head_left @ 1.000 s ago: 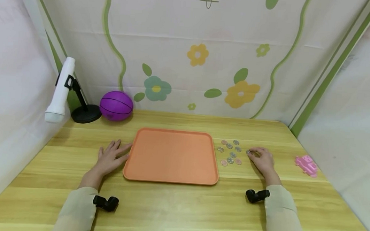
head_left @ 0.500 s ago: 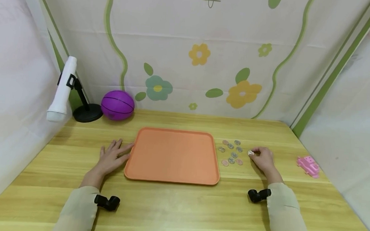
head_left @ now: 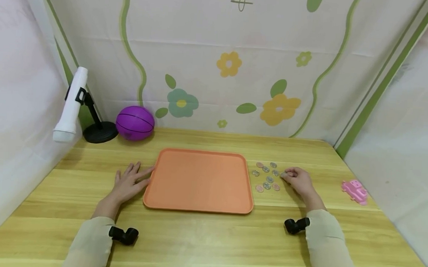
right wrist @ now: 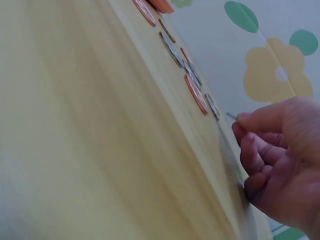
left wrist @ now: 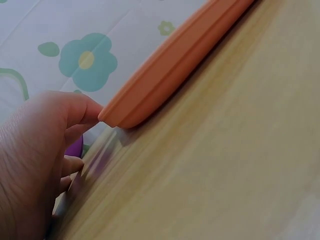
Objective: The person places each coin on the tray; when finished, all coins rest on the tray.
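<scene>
My right hand [head_left: 300, 181] is at the right of a loose group of coins, thumb and fingers pinching a silver coin [head_left: 283, 175]. In the right wrist view only the thin edge of that coin [right wrist: 231, 116] juts from the fingertips. Silver and copper-coloured coins, several of them, lie flat on the table, such as this silver coin [head_left: 270, 179] and this copper one [head_left: 259, 188]. Left of them is an orange tray [head_left: 199, 181] with a raised rim. Spread out on the table, my left hand [head_left: 125, 186] touches the tray's left edge with its fingers.
A purple ball [head_left: 135, 123] sits at the back left. Beside it, a white tube [head_left: 70, 106] is clamped on a black stand [head_left: 100, 132]. A pink toy [head_left: 354, 191] lies toward the right edge. Flowered fabric [head_left: 203, 68] closes off the back.
The right hand has lifted the coin from the table and carried it slightly left, closer to the group. The left hand stays in place at the tray.
</scene>
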Demonstrator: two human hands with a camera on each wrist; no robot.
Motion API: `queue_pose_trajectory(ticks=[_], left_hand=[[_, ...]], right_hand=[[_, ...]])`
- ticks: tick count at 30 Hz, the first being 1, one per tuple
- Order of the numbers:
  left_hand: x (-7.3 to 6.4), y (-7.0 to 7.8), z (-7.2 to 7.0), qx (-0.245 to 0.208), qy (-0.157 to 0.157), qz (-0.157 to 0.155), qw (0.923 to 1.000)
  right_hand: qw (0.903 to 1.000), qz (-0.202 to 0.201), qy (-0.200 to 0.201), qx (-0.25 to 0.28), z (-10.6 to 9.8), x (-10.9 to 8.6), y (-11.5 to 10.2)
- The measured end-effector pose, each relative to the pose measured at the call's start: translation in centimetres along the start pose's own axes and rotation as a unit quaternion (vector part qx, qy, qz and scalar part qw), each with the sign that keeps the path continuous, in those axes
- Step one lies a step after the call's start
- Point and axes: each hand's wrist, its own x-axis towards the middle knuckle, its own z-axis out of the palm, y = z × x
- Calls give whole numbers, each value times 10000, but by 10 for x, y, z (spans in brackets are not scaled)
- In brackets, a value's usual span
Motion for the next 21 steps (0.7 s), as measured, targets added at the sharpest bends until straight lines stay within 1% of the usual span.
queue_pose_trajectory(ticks=[2, 6, 9, 12, 15, 21], left_hand=[[-1, 0, 0, -2, -4, 4, 10000], [-1, 1, 0, -13, -10, -7, 10000], [-1, 2, -1, -23, -19, -14, 10000], [-1, 4, -1, -41, -13, -9, 10000], [-1, 5, -1, -48, -20, -7, 10000], [-2, 3, -1, -16, -2, -7, 10000]], right_hand=[[9994, 50, -137, 304, 3, 1, -8], [9947, -82, -412, 940, 16, 6, -27], [9865, -152, -668, 1485, 30, 11, -43], [9777, -196, -895, 1887, 43, 14, -65], [9706, -206, -1045, 2161, 57, 18, -90], [9618, -269, -1408, 2333, 90, 28, -137]])
